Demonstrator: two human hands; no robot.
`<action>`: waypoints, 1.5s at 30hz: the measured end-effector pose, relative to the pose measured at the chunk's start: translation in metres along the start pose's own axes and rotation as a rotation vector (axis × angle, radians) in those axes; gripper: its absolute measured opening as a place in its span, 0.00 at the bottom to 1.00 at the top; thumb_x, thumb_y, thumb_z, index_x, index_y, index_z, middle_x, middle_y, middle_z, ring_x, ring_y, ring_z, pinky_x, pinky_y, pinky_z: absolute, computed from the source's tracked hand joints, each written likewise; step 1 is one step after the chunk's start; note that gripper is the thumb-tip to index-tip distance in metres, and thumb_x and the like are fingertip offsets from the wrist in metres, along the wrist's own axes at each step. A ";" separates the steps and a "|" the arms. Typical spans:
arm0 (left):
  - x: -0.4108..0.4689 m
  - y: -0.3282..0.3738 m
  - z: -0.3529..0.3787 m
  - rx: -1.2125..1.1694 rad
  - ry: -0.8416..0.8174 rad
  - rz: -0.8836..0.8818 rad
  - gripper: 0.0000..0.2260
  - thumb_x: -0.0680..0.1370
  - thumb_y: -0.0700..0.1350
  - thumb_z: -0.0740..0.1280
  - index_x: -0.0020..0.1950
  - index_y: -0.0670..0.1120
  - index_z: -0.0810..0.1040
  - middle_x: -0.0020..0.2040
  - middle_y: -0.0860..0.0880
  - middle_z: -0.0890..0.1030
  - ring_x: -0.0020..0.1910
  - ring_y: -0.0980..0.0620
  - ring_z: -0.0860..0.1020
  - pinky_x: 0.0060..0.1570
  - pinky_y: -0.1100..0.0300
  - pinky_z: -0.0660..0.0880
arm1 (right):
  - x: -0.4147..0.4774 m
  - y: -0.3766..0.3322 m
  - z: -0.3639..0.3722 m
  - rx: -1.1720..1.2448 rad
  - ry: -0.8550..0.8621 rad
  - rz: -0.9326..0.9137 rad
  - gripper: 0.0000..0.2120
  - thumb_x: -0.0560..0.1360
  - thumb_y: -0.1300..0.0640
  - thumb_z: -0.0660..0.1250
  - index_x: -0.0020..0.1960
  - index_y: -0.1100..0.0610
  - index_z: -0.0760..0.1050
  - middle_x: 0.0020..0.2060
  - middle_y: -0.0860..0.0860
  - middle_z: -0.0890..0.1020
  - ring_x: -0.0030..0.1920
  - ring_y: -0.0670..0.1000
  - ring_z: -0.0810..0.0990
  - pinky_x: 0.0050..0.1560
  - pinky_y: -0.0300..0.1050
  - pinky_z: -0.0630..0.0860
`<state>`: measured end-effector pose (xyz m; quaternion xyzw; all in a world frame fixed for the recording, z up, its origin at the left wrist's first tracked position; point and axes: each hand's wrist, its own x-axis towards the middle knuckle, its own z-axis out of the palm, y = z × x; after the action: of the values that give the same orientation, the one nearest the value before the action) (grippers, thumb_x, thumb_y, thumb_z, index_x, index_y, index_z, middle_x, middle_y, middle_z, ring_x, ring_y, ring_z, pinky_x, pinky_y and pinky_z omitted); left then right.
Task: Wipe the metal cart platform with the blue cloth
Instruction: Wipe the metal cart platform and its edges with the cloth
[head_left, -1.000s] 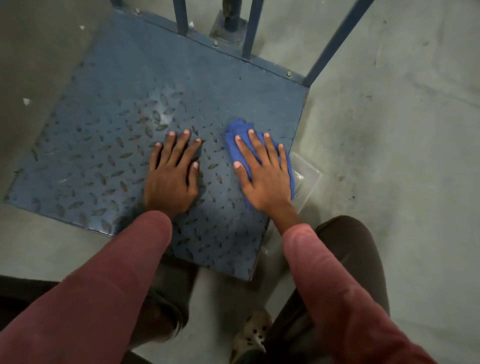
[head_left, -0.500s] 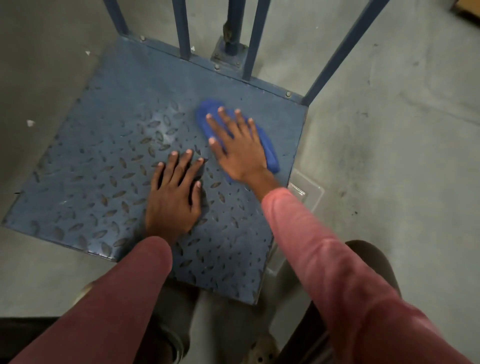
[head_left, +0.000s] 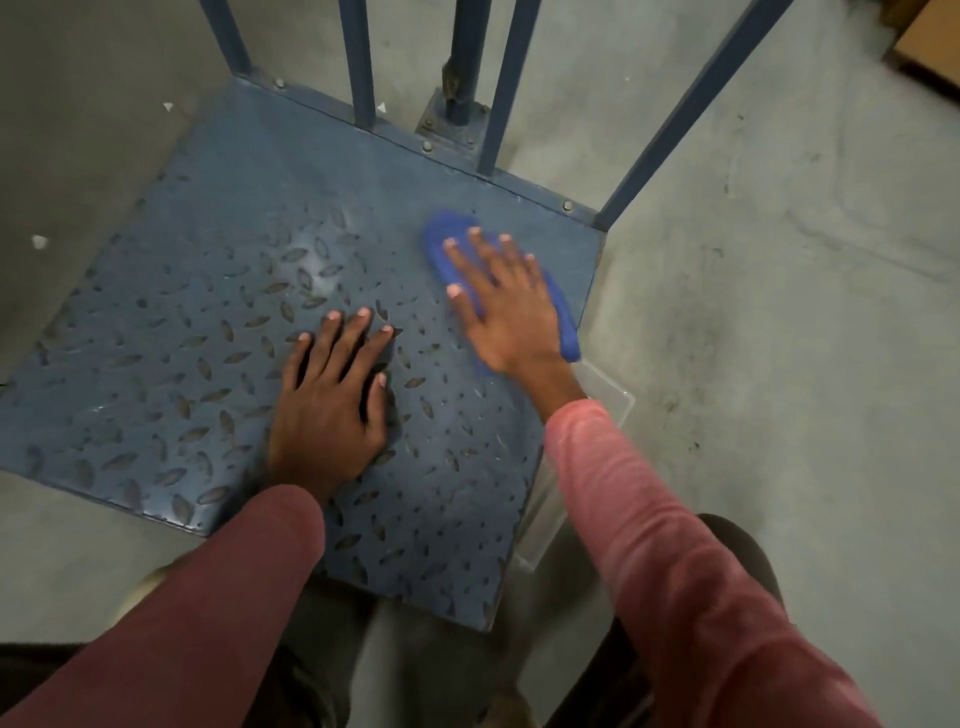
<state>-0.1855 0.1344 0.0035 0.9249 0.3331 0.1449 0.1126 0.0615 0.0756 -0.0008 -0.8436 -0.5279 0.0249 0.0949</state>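
Note:
The cart platform (head_left: 218, 322) is a blue metal plate with a raised tread pattern, lying low over the concrete floor. My right hand (head_left: 498, 306) presses flat, fingers spread, on the blue cloth (head_left: 563, 317) near the platform's far right part. The cloth shows around my fingers and along the right side of my palm. My left hand (head_left: 332, 400) rests flat on the bare plate in the middle, fingers straight, holding nothing.
Blue upright bars (head_left: 363, 57) and a diagonal brace (head_left: 691, 109) rise from the platform's far edge. A clear plastic container (head_left: 608, 400) sits on the floor at the platform's right edge. A cardboard box (head_left: 930, 41) stands at the top right. My knees are just below the near edge.
My right hand slid the cloth away from me toward the far part of the platform, then slightly right. My left hand stayed planted on the plate.

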 end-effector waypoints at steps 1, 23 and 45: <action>0.000 0.000 0.000 0.006 -0.006 -0.001 0.24 0.86 0.50 0.56 0.83 0.50 0.66 0.85 0.49 0.63 0.85 0.46 0.57 0.82 0.40 0.56 | 0.000 0.016 -0.002 0.018 0.062 0.206 0.27 0.85 0.40 0.49 0.83 0.44 0.56 0.83 0.49 0.57 0.83 0.59 0.55 0.80 0.63 0.54; 0.001 0.004 -0.005 0.024 -0.017 -0.031 0.24 0.85 0.49 0.57 0.82 0.50 0.68 0.84 0.49 0.65 0.84 0.45 0.60 0.81 0.41 0.58 | -0.038 -0.069 0.006 0.210 0.151 0.140 0.23 0.84 0.44 0.58 0.77 0.47 0.71 0.78 0.48 0.70 0.82 0.57 0.59 0.81 0.55 0.56; 0.000 0.002 -0.002 0.006 -0.026 -0.042 0.25 0.85 0.50 0.57 0.83 0.51 0.66 0.85 0.50 0.63 0.85 0.47 0.57 0.82 0.41 0.56 | -0.029 0.012 0.006 0.095 0.268 0.458 0.23 0.86 0.45 0.56 0.79 0.48 0.69 0.78 0.52 0.69 0.81 0.63 0.60 0.79 0.59 0.61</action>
<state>-0.1845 0.1329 0.0059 0.9198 0.3513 0.1294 0.1173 0.0584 0.0449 -0.0105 -0.9315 -0.3040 -0.0413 0.1955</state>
